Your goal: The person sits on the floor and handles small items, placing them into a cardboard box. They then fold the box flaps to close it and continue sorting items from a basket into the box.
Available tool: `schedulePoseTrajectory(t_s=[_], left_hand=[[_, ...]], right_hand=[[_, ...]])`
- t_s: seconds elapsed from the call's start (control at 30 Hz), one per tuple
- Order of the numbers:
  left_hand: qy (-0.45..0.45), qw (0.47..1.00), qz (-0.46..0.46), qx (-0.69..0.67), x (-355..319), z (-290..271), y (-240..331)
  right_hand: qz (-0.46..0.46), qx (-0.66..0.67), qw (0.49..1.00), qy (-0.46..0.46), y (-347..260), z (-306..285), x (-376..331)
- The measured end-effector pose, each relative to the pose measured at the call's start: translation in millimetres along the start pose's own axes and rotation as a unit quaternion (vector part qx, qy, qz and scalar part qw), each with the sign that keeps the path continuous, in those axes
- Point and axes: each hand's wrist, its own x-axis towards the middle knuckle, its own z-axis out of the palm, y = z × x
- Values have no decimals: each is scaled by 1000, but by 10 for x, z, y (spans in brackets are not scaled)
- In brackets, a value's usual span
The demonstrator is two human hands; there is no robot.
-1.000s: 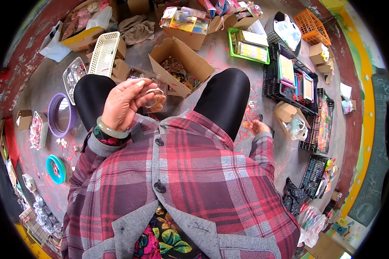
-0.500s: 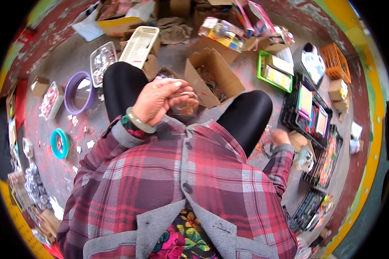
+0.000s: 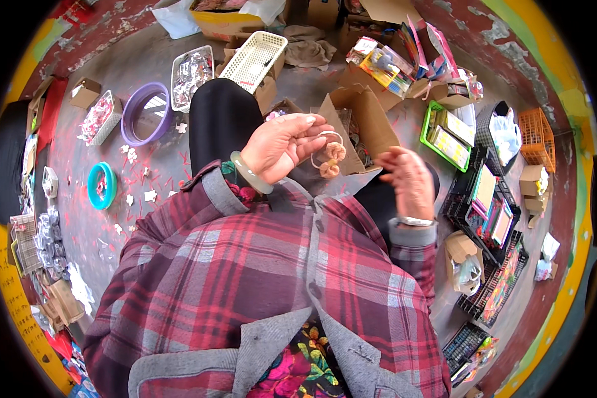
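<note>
My left hand (image 3: 280,147), with a pale bangle at the wrist, is closed in a pinch on a hair tie. From its fingers hangs the hair tie, a thin pale loop with two fluffy peach-brown bobbles (image 3: 335,151). My right hand (image 3: 410,182) is raised over my right thigh, its fingers slightly bent and apart, with nothing visible in them. An open cardboard box (image 3: 381,123) stands on the floor just beyond both hands, with small items inside that I cannot make out.
To the left stand a purple basin (image 3: 127,126), a turquoise tub (image 3: 91,187) and a white basket (image 3: 106,123). A cream basket (image 3: 253,63) lies ahead. On the right are a green tray (image 3: 431,136), black crates (image 3: 467,199) and an orange crate (image 3: 536,139). Scraps litter the floor.
My right hand has come up from low beside my right leg to near my left hand. My left hand still holds the hair tie, now seen more plainly. The view has shifted.
</note>
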Motion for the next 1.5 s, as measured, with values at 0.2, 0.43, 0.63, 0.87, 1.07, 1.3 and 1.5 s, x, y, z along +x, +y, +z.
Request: schedulePoseTrajectory(t_s=[0.2,0.43,0.63,0.87,1.07,1.3,1.5], left_hand=[[15,999,31,-39,14,-4,-34],[11,1000,13,-15,15,-55,-46],[4,998,-18,61,9,-40,-90],[-20,999,-2,45,14,-106,-129],[-12,990,107,90,19,-243,158],[20,920,355,168,-450,51,999],[-72,960,208,172,-335,40,697]], right_hand=[[131,32,978,-161,180,651,106],[139,55,978,-148,305,666,120],[110,32,983,-145,352,653,112],[135,-12,974,-181,358,666,83],[56,-93,986,-130,347,532,139],[-66,-19,996,54,49,133,244],[-58,3,998,-18,-133,444,228]])
